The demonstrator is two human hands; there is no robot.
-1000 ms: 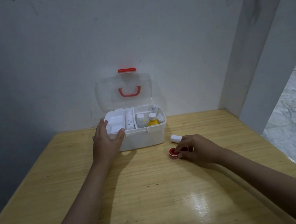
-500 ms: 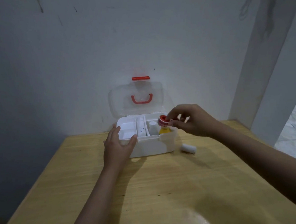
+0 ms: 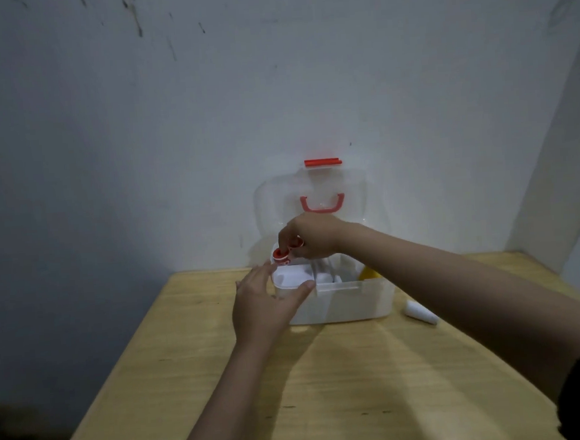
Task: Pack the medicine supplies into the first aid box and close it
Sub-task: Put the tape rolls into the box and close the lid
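A white first aid box [image 3: 342, 303] stands at the back of the wooden table, its clear lid [image 3: 351, 188] with a red handle upright against the wall. My right hand [image 3: 312, 235] reaches over the box and pinches a red and white tape roll [image 3: 280, 255] above the back left compartment. My left hand [image 3: 267, 304] rests against the box's front left corner, thumb on the rim, fingers spread. A yellow bottle [image 3: 369, 273] shows inside the box on the right, partly hidden by my right forearm. A white roll [image 3: 420, 312] lies on the table right of the box.
The wooden table [image 3: 328, 389] ends at a wall right behind the box. Another wall rises at the right. The table's left edge drops off to a dark floor.
My right hand picked the tape roll up from the table, carried it over the box and then leftward to above the left compartment. My left hand stayed at the box corner.
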